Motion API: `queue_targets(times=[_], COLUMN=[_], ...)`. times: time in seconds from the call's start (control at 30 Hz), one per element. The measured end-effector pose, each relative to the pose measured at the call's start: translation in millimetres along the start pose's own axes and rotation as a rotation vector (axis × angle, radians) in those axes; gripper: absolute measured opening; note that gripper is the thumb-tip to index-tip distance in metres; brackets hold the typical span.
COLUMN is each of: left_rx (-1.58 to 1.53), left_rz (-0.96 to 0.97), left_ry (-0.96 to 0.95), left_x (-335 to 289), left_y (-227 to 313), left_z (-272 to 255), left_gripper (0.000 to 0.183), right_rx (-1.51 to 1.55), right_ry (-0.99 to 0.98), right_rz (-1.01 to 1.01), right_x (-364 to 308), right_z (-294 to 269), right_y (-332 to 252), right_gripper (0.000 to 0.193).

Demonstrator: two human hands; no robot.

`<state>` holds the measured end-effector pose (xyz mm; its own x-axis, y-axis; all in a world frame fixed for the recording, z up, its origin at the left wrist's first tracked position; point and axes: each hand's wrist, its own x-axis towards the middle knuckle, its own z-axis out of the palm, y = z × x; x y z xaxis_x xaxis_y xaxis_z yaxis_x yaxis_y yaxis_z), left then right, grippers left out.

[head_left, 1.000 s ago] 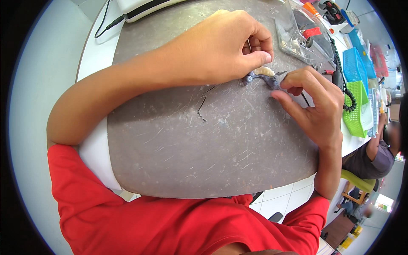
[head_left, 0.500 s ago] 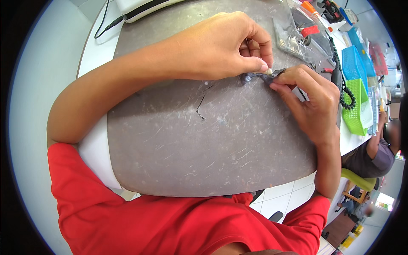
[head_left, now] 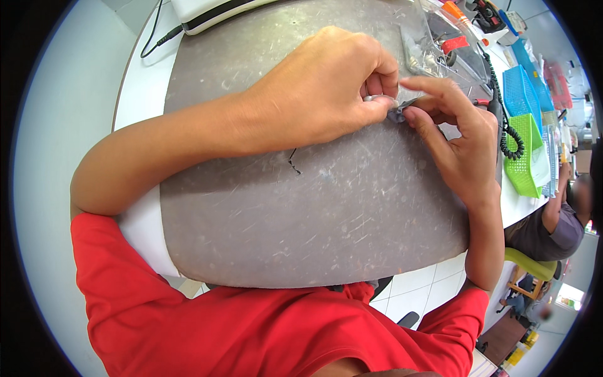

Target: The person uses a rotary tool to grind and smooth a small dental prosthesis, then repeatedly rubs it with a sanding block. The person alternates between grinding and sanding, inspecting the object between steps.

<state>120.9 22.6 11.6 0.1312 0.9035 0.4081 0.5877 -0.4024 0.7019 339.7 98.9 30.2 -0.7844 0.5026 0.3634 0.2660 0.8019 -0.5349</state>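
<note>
Over the far right part of the grey mat (head_left: 314, 207), my two hands meet at the fingertips. My left hand (head_left: 333, 88) is closed, its thumb and fingers pinching a small pale piece (head_left: 380, 98) whose kind is hard to make out. My right hand (head_left: 461, 129) pinches a small blue-grey lump (head_left: 396, 115), soft-looking and with a dark flat bit beside it, between thumb and bent fingers. Its index finger is raised and reaches toward the left fingertips. The left thumb touches or nearly touches the lump and covers part of it.
Beyond my hands lies a clear plastic box (head_left: 433, 56) with small parts and a red tag. Blue (head_left: 522, 94) and green baskets (head_left: 524, 154) stand at right, beside a dark coiled cord (head_left: 515, 144). A white device (head_left: 220, 12) sits at the far left. A co-worker (head_left: 549, 232) sits farther right.
My left hand has come nearer to me and its thumb now covers more of the blue-grey lump. My right index finger has lifted and stretched out to the left.
</note>
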Motion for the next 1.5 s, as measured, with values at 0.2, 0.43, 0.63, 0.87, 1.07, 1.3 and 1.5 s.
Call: queue_targets(times=[0.2,0.43,0.63,0.87,1.07,1.3,1.5], left_rx=[0.038,0.059,0.063,0.056,0.215,0.302,0.238], left_rz=[-0.026,0.031,0.029,0.224,0.349,0.487,0.463], left_ry=[-0.031,-0.015,-0.019,-0.091,-0.330,-0.185,-0.241], left_x=[0,-1,-1,8,15,12,10], left_y=[-1,-4,-4,-9,-16,-25,-24], left_z=[1,4,4,-14,-33,-11,-14], left_gripper=[0.015,0.015,0.016,0.012,0.016,0.017,0.018], right_rx=[-0.047,-0.039,0.013,-0.051,0.092,0.096,0.059], right_ry=[-0.021,-0.020,0.042,0.262,0.267,0.198,0.065], right_rz=[-0.032,-0.014,0.080,-0.018,0.135,-0.014,-0.095], right_x=[1,1,-2,2,-5,-7,-4], right_z=[1,0,0,-14,-25,-23,-25], right_y=[5,5,6,6,4,6,7], right_gripper=[0.014,0.013,0.013,0.014,0.016,0.015,0.014])
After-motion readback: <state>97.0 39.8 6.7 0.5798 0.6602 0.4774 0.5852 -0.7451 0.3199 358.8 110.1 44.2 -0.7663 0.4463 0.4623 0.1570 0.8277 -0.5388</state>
